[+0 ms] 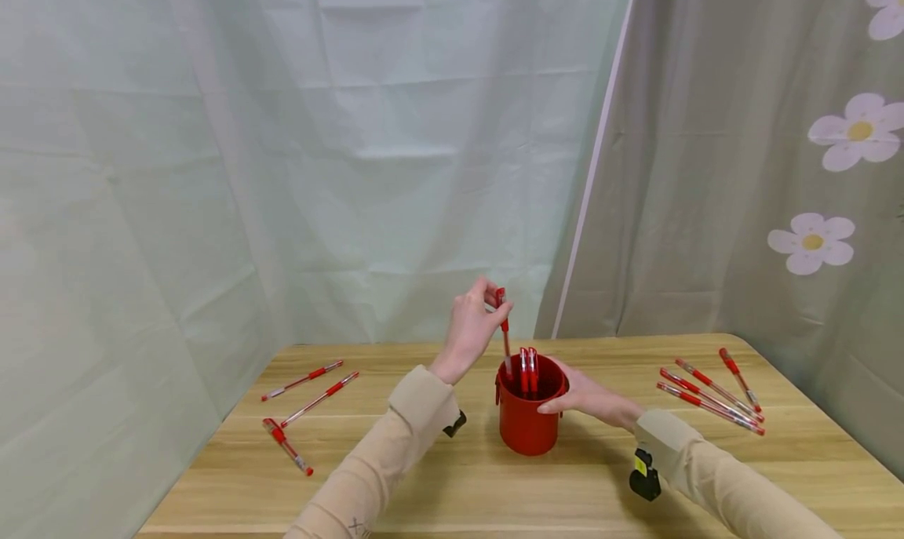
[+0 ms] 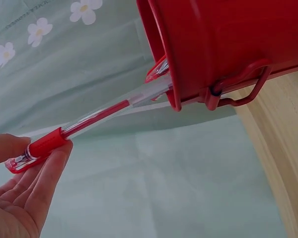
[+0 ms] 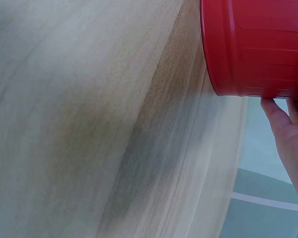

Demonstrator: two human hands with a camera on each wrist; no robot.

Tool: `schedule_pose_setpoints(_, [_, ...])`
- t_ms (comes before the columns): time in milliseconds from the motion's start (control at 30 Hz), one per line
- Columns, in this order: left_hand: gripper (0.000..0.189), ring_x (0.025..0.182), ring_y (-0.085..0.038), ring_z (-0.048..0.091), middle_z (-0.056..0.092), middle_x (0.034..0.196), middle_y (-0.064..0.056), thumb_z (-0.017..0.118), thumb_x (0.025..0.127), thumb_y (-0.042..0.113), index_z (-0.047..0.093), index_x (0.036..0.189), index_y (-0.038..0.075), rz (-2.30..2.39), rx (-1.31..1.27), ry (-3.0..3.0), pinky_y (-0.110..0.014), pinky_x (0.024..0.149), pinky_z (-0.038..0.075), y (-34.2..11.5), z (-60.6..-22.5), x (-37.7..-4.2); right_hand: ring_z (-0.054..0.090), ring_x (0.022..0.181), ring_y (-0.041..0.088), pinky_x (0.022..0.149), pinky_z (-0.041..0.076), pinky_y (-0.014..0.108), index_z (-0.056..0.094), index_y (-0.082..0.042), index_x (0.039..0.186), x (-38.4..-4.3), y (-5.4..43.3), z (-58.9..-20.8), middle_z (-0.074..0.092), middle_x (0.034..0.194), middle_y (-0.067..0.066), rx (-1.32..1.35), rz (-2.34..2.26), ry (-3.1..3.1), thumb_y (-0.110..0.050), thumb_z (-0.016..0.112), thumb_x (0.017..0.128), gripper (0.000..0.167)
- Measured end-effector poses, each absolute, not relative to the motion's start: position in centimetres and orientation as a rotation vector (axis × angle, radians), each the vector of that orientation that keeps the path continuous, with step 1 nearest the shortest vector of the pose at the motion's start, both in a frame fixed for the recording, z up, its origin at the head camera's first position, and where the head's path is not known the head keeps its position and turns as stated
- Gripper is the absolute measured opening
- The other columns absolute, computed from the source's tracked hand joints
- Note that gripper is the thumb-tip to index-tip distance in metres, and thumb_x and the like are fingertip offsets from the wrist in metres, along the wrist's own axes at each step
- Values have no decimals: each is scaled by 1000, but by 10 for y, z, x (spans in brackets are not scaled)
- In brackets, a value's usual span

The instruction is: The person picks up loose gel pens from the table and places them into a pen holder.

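My left hand [image 1: 469, 323] pinches a red gel pen [image 2: 97, 119] near its capped upper end, between thumb and fingers. The pen's lower end reaches past the rim into a red metal bucket [image 1: 528, 429], tilted slightly. Inside the bucket two more red gel pens [image 1: 528, 366] stand side by side, caps up; their lower parts are hidden. My right hand [image 1: 589, 394] grips the bucket from the right, thumb on its front near the rim and fingers behind. In the right wrist view, fingers [image 3: 275, 114] touch the bucket wall [image 3: 258, 49].
On the wooden table [image 1: 452, 515], three red pens lie at left, one of them a loose pen [image 1: 288, 446] nearer the front. Several red pens [image 1: 706, 402] lie at right. Behind the table hangs a pale curtain [image 1: 395, 170].
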State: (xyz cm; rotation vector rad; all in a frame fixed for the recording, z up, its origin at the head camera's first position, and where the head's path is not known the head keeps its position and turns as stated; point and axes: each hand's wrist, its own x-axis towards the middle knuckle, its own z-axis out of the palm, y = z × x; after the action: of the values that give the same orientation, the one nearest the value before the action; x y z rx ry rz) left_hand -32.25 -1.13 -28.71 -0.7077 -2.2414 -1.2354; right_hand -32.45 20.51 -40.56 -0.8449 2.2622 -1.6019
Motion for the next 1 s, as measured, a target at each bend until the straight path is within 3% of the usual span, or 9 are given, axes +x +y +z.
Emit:
schedule_pose_setpoints(267, [20, 50, -14, 53, 57, 70, -1, 65, 84, 9, 55, 98, -1, -1248, -670, -2304, -23, 41, 39, -7, -291, -326, 40, 116, 26, 89, 36, 42, 27, -9, 139, -323, 204, -403, 40, 133, 10, -855, -1624, 2246, -17, 69, 79, 74])
schedule_pose_setpoints(467, [19, 55, -13, 56, 58, 70, -2, 66, 83, 9, 59, 96, -2, -1244, -649, -2350, -23, 45, 42, -5, -296, -328, 41, 115, 25, 89, 36, 42, 29, -9, 139, -322, 204, -402, 41, 132, 9, -858, -1625, 2245, -17, 69, 78, 73])
schedule_pose_setpoints(1000, [22, 65, -11, 60, 64, 76, -3, 70, 81, 21, 64, 92, 4, -1013, -582, -2460, -23, 54, 47, 1, -310, -334, 41, 114, 26, 88, 37, 41, 30, -9, 137, -324, 205, -405, 42, 130, 9, -846, -1624, 2239, -17, 69, 79, 70])
